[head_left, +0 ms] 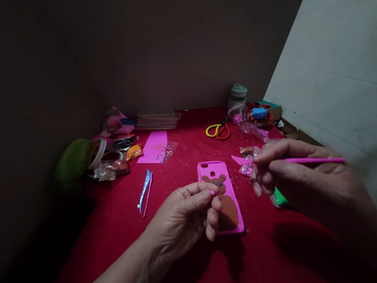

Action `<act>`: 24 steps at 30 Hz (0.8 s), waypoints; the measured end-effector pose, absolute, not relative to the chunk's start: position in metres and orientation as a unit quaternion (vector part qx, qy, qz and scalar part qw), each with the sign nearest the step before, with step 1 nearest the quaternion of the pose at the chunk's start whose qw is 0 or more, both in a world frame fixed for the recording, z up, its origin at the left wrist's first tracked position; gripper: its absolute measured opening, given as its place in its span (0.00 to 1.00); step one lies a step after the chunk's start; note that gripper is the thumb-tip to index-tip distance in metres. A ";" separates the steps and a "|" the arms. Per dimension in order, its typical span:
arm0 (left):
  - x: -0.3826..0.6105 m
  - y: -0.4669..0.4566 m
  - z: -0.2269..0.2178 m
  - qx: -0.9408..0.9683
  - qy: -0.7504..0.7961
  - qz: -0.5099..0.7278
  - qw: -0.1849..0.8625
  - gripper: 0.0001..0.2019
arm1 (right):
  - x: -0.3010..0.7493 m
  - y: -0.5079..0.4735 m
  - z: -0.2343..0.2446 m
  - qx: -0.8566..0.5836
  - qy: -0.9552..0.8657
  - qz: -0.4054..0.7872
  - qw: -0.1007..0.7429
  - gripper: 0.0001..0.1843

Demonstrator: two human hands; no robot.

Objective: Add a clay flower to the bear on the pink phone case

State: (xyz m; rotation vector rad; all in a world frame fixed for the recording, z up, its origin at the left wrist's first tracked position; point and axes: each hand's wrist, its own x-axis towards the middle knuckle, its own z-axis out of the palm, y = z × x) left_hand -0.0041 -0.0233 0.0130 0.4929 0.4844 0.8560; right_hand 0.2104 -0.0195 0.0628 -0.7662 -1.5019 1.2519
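Note:
Between thumb and forefinger, my left hand (191, 209) pinches a small pink piece of clay (212, 193). That hand hovers over a pink phone case (232, 191), hiding part of it. On the case lies a brown bear figure (227, 209) with round ears and a dark eye showing. My right hand (295, 172), to the right of the case, grips a pink modelling tool (313, 159) with a flat blade pointing left. The blade is apart from the clay piece and the case.
Yellow-and-red scissors (218, 131) lie beyond the case. Left are a blue-and-white tool (145, 190), a thin pink stick (148, 195), a pink sheet (152, 148) and tape rolls (98, 154). A green packet (280, 197) sits under my right hand; a bottle (237, 95) stands behind.

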 end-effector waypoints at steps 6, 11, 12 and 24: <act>-0.002 -0.021 0.008 0.204 0.265 0.417 0.845 0.02 | 0.207 -0.025 0.041 -0.331 -0.700 0.430 0.464 0.09; 0.000 -0.024 0.011 0.187 0.269 0.413 0.850 0.04 | 0.204 -0.026 0.040 -0.305 -0.749 0.368 0.459 0.11; 0.000 -0.025 0.012 0.185 0.268 0.413 0.851 0.04 | 0.203 -0.027 0.040 -0.303 -0.753 0.360 0.460 0.12; 0.000 -0.026 0.013 0.192 0.265 0.401 0.856 0.03 | 0.205 -0.030 0.035 -0.322 -0.739 0.378 0.455 0.12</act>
